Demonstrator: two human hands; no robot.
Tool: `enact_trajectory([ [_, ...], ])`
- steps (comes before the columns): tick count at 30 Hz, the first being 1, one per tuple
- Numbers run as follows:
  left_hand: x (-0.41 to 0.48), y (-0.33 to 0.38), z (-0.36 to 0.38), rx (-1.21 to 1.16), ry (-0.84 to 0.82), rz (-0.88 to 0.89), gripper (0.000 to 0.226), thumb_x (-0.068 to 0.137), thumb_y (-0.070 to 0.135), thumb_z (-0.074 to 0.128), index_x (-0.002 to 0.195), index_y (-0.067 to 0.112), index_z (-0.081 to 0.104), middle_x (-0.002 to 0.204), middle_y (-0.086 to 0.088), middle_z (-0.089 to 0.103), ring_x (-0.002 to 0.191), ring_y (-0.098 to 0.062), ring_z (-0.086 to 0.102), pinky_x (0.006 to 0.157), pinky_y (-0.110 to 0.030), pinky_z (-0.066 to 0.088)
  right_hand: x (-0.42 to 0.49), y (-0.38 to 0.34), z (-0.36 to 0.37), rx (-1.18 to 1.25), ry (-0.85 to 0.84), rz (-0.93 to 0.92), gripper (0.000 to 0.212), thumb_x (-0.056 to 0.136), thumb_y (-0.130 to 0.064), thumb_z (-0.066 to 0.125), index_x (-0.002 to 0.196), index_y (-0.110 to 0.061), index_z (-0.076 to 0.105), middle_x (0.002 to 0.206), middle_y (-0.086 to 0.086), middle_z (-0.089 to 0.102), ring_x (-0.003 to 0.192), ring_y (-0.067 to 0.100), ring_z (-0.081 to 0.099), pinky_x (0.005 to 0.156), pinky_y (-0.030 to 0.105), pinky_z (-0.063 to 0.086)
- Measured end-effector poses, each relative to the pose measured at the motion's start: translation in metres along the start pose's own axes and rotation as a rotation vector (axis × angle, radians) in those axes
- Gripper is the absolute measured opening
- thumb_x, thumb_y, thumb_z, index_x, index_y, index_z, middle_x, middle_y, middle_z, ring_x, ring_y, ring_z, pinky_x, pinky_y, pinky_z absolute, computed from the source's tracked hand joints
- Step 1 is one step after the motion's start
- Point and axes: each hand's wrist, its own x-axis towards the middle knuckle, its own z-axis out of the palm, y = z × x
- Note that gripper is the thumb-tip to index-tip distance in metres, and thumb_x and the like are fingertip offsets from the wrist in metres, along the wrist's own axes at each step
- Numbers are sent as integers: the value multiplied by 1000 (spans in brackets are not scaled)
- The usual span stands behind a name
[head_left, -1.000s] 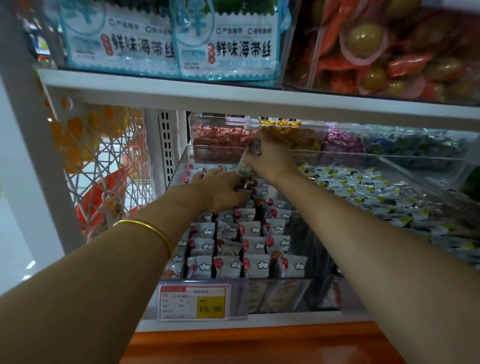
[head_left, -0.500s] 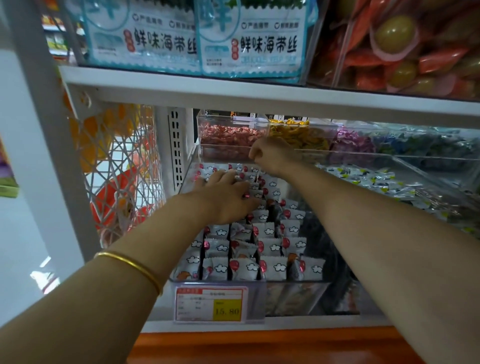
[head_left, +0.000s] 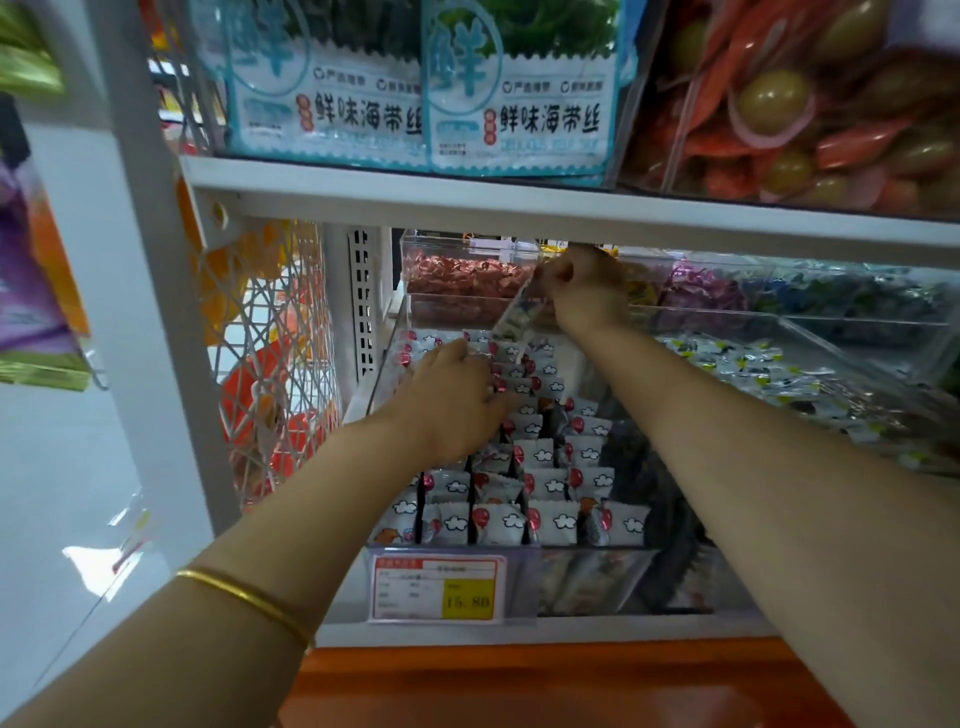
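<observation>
A clear bin (head_left: 597, 577) on a shop shelf holds rows of small white snack packets (head_left: 545, 488) printed with clouds and red balloons. My left hand (head_left: 457, 389) lies flat on the rear rows of packets, fingers straight and pressing on them. My right hand (head_left: 584, 291) reaches to the back under the upper shelf and grips the top of a clear plastic divider panel (head_left: 517, 312) that slants down toward the packets.
A price tag (head_left: 439, 590) reading 15.80 hangs on the bin front. Behind are bins of red candies (head_left: 462, 278) and purple ones (head_left: 701, 291); to the right, a bin of white-green packets (head_left: 769, 374). The white upper shelf (head_left: 519, 205) carries seaweed bags. A mesh side panel (head_left: 270, 364) stands left.
My right hand has lifted toward the back of the shelf, raising the clear divider with it. My left hand stays pressed on the rear packets. The camera has moved closer.
</observation>
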Motion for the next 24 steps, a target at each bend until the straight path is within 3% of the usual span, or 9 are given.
enact_trajectory([
  [2,-9,4,-1,-109,91,2,33,95,29,47,115,3,51,135,-18,39,128,-35,34,105,-40,33,-20,0,-15,141,60,37,12,93,-13,54,93,-2,60,100,18,65,92,32,62,79,40,50],
  [4,-21,8,-1,-233,193,-20,35,95,23,47,125,4,46,137,-15,39,126,-30,39,98,-31,33,-44,0,-29,334,80,80,7,91,-8,57,87,-2,58,95,20,65,81,32,65,75,46,55],
  [7,-38,12,0,-416,294,-89,44,96,23,48,136,8,38,129,-10,49,113,-23,51,88,-32,41,-83,-2,-49,518,79,129,12,90,-5,59,93,6,61,87,17,66,56,11,63,52,22,54],
  [9,-50,14,1,-527,318,-100,41,97,24,47,134,10,39,104,-3,56,81,-14,56,71,-34,50,-106,-3,-58,637,52,161,12,90,-4,58,96,7,61,80,12,65,49,5,60,49,18,53],
  [11,-59,15,2,-561,332,-81,41,96,25,49,135,12,42,103,0,55,69,-7,54,58,-25,48,-123,-5,-65,764,27,217,8,90,-2,57,92,4,60,77,10,63,51,9,60,51,20,54],
  [14,-67,14,2,-641,336,-71,40,95,20,52,133,11,47,102,-6,63,75,-12,61,59,-21,49,-137,-9,-71,910,-11,295,7,90,-2,56,85,-2,61,75,10,62,55,14,60,53,22,54],
  [17,-70,14,-2,-738,308,-93,31,93,16,55,123,9,55,88,-10,66,60,-4,61,53,-16,50,-143,-11,-72,977,-27,337,6,90,-2,55,88,-1,61,74,8,61,53,11,60,54,23,54],
  [20,-71,12,-5,-868,280,-138,26,90,13,59,115,9,59,86,-12,68,58,-4,64,57,-19,55,-144,-11,-71,1061,-37,375,6,91,-3,55,91,-2,61,77,10,61,52,11,60,52,22,53],
  [24,-73,10,-8,-901,262,-133,25,86,13,64,110,8,60,75,-6,68,56,-2,64,55,-16,53,-144,-9,-69,1174,-122,383,4,90,-4,56,91,-6,60,80,12,61,56,14,62,51,23,52],
])
